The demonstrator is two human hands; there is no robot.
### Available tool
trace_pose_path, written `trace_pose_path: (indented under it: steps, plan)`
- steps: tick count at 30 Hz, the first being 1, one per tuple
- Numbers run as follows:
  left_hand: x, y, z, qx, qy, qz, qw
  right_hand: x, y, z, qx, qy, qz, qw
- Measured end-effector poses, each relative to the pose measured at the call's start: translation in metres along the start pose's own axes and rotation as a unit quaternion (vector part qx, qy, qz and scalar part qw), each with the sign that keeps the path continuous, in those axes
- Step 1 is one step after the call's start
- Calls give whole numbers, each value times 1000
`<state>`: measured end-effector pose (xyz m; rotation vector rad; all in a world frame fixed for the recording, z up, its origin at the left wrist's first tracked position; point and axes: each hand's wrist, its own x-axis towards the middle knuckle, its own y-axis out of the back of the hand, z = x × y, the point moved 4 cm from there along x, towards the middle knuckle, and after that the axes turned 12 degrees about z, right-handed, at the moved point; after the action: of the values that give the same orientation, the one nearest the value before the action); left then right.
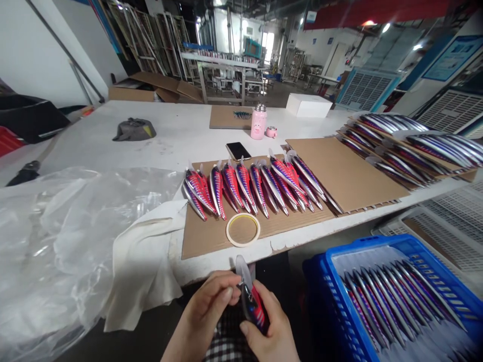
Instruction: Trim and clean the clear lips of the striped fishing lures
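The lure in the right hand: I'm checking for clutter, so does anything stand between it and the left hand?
Nothing visible does: the left hand has its fingertips at the lure, beside its clear lip, and the right hand grips the body. The tape roll lies beyond, on the cardboard.

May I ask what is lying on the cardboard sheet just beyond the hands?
A row of striped lures, some overlapping, lies on the cardboard sheet, with a pale ring, perhaps a tape roll, at its front edge. What the lures cover beneath them cannot be seen.
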<state>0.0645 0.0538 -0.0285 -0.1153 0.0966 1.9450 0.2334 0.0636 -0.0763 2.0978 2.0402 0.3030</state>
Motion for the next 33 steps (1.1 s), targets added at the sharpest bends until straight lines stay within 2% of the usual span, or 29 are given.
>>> trace_pose_path:
  steps: [3,5,8,11,16,21,27,30,33]
  plan:
    - [3,-2,-3,10,-3,13,1000,-2,-3,-1,19,-19,-11,1000]
    - [4,-3,-5,19,-4,21,1000,-1,-6,-6,71,-35,-31,996]
    - [2,-5,-11,7,13,18,1000,2,-12,-18,172,-60,-88,979]
    - [-2,-8,-15,8,30,10,999,6,-13,-29,213,-78,-119,967]
    - [-7,-10,-11,45,9,28,999,5,-11,-32,198,-70,-129,969]
    - [-7,-10,-8,125,-29,34,991,0,-9,-23,143,-53,-86,985]
    - [-8,-9,-7,185,-72,41,979,1,-8,-23,133,-26,-99,986]
    - [-7,-8,-8,182,-70,40,980,1,-6,-23,119,-16,-103,987]
    - [-6,-8,-8,163,-42,37,985,1,-6,-22,100,-3,-108,989]
